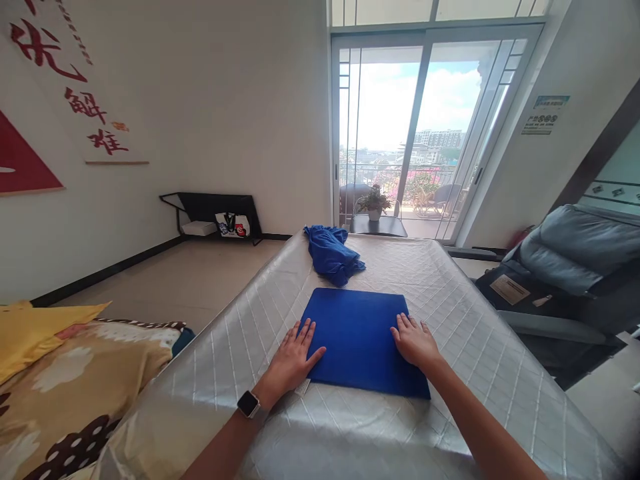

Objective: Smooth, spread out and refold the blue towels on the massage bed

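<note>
A flat blue rectangle, which looks like a foam pad or a board in blue cloth [357, 340], lies on the silvery quilted table cover [240, 360]. On its left edge rests my left hand [295, 357], fingers spread and thumb on the blue surface. My right hand [415, 340] lies flat along the right edge, its fingers stretched forward. Neither hand grips anything. A small white tag [303, 387] pokes out near the pad's lower left corner, beside my left wrist. Just beyond the pad sits a crumpled blue cloth [333, 253].
To the left, a bed or cushion with a brown patterned cover [110, 373] carries a yellow cloth [40, 333]. A grey recliner [565, 260] stands at the right. Past the table's far end are a stool with a potted plant [375, 203] and a sliding glass door [430, 133].
</note>
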Motion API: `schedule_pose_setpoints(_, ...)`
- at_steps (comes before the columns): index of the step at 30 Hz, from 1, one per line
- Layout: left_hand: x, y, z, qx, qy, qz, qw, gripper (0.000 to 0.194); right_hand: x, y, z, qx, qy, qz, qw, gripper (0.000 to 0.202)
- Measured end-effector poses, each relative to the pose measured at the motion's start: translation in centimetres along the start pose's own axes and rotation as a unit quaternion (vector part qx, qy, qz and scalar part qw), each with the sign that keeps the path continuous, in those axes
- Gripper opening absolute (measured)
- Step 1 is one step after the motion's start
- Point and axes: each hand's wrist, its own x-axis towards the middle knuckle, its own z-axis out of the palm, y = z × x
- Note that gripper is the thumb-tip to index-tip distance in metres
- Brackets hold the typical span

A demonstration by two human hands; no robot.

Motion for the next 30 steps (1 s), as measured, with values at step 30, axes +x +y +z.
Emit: schedule_pose_setpoints(30, 12.5, 14.9, 2.1, -0.06, -0.038, 0.171, 0.983, 0.076, 3.9, 0.2, 2.7, 0.048, 0.065, 0.009, 0.997, 0.063)
